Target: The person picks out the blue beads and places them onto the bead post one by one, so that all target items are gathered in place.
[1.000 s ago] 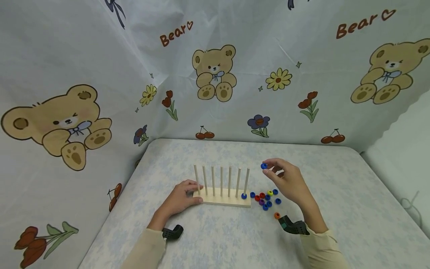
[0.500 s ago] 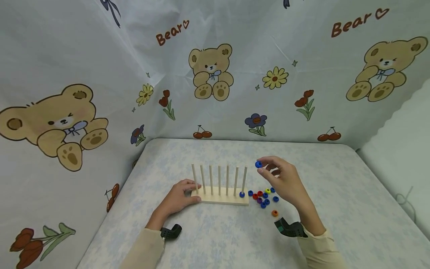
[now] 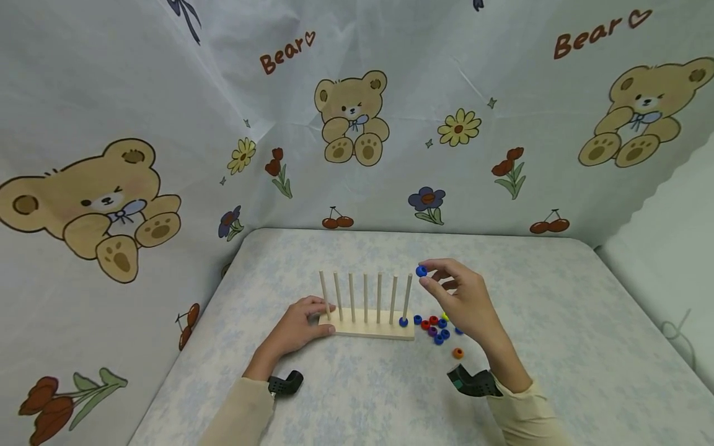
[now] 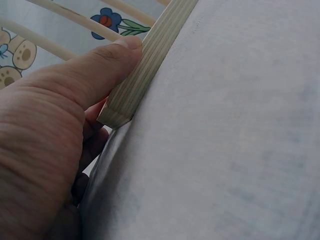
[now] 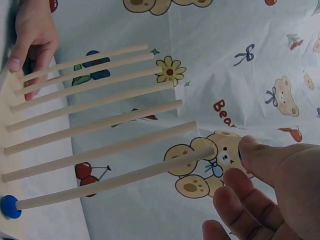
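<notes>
A pale wooden peg stand [image 3: 365, 331] with a row of several upright pegs rests on the table in the head view. My left hand [image 3: 295, 326] grips its left end, thumb on the front edge, as the left wrist view also shows. Between thumb and fingertip my right hand [image 3: 462, 298] pinches a blue bead [image 3: 421, 271], held just right of the top of the rightmost peg [image 3: 408, 296] and apart from it. In the right wrist view the thumb hides most of that bead. Another blue bead [image 5: 11, 206] sits at the foot of the rightmost peg.
Right of the stand lie several loose beads, among them a red bead [image 3: 426, 324], a purple bead [image 3: 432, 331] and an orange bead [image 3: 458, 353]. A bear-printed cloth [image 3: 357, 192] rises behind the table [image 3: 357, 396].
My right hand has moved left with the blue bead, from beyond the stand's end to beside the top of the rightmost peg. The left hand keeps its grip on the stand.
</notes>
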The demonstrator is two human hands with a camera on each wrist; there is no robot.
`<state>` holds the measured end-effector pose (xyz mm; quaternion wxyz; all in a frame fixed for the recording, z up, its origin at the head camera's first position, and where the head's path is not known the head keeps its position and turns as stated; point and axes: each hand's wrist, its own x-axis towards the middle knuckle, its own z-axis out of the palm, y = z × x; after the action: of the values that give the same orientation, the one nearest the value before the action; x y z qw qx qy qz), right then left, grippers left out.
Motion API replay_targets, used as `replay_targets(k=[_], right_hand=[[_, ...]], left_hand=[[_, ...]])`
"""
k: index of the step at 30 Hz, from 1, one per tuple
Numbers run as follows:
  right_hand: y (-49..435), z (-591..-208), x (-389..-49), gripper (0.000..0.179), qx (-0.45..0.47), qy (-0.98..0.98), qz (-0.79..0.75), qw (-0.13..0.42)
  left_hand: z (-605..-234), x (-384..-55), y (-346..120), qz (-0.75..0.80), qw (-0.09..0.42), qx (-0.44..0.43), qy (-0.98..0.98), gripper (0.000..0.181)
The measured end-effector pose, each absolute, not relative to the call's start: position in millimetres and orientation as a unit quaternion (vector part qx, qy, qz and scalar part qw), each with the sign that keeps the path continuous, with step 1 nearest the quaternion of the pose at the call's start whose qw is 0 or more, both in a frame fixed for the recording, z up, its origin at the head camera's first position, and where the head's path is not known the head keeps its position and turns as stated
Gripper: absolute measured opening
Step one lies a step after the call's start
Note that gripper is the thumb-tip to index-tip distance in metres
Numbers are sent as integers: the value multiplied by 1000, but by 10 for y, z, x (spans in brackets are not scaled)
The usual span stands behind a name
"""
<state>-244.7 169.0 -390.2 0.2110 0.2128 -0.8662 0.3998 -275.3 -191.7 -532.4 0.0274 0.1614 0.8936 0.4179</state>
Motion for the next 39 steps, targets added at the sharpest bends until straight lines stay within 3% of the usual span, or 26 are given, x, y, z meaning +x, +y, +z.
replay_targets(k=[25,39], right_hand=[[1541,-4020,-2479,30,198,-859,409,235],[1512,-4019,-2468,30,206,-864,409,208]], left_hand=[[-5330,-2748,-1917,420,23,160,893,47],[-5319,-2737,-1909,423,21,161,892,47]])
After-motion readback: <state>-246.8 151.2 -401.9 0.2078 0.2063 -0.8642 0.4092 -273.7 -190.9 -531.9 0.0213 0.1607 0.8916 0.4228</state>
